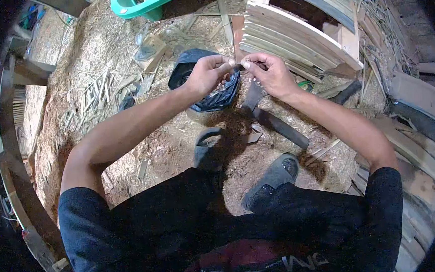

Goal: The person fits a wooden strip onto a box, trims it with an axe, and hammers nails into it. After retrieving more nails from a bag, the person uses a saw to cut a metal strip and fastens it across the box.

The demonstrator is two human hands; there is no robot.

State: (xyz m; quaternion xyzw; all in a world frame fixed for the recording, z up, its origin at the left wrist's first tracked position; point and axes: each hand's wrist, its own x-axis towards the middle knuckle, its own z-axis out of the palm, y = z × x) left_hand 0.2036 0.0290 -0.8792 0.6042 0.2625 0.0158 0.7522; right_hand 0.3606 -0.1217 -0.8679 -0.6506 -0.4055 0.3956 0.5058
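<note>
Both bare hands meet above the far right part of the rim of an open black plastic bag [214,104], which sits on the floor [171,146] amid sawdust and shavings. The left hand [207,77] has its thumb and forefinger pressed together at the tips, and the right hand [272,76] does likewise just beside it; between the two sets of fingertips they pinch a small dark piece [239,67], too small to make out. The remaining fingers of both hands curl inward. Below the right hand, near the bag's right edge, a tool with a wide flat blade and a long dark handle [283,128] lies on the floor, its handle slanting toward the right slipper [275,180]. The left slipper [209,145] stands near the bag's near edge. Beyond the right hand, a stack of wooden slats [291,44] shows its near left corner close to the bag. A green plastic tub [142,8] stands toward the floor's far edge, a pale wood block [155,56] lies near the bag's far left edge, and thin wooden strips [94,96] are scattered farther left.
</note>
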